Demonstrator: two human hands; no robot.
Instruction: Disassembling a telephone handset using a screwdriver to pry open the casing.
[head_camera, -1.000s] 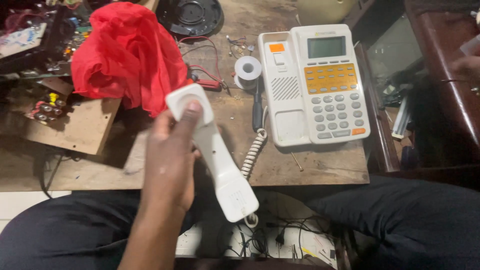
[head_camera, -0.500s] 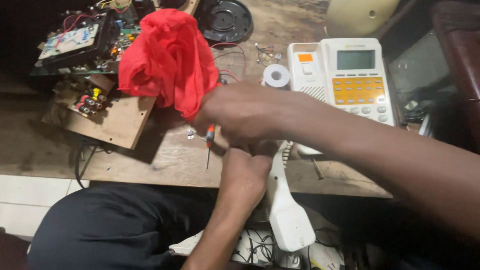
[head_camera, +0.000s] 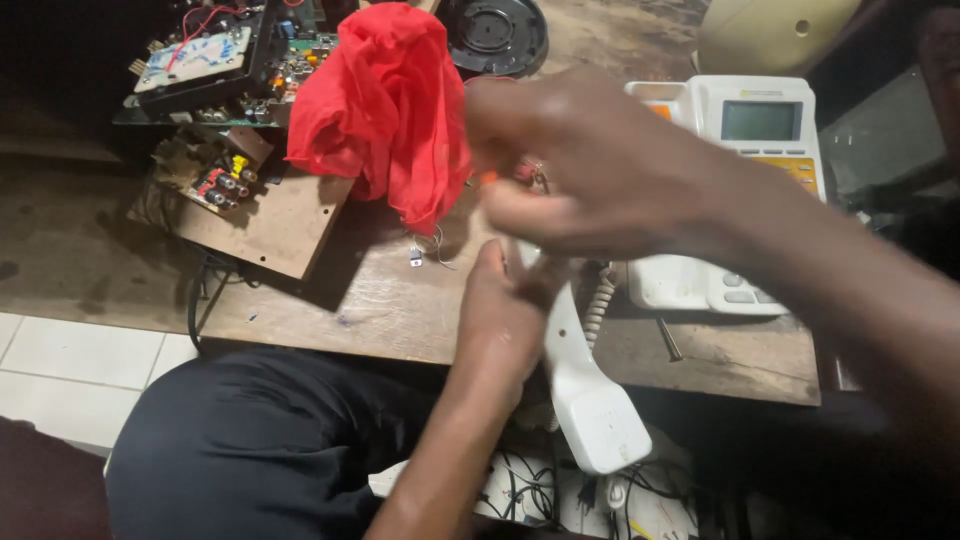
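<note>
Gripping white handset (head_camera: 585, 385): left hand (head_camera: 505, 315), right hand (head_camera: 590, 170) just above.

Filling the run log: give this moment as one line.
left hand: holds white handset | right hand: above handset top, contents unclear | red cloth beside | phone base on wooden bench

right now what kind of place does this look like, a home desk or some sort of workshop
Probably an electronics repair bench. Bare circuit boards with loose wires lie on the worn wooden table, a white desk phone is beside them, and the left hand holds its handset while the right hand works on it.
</note>
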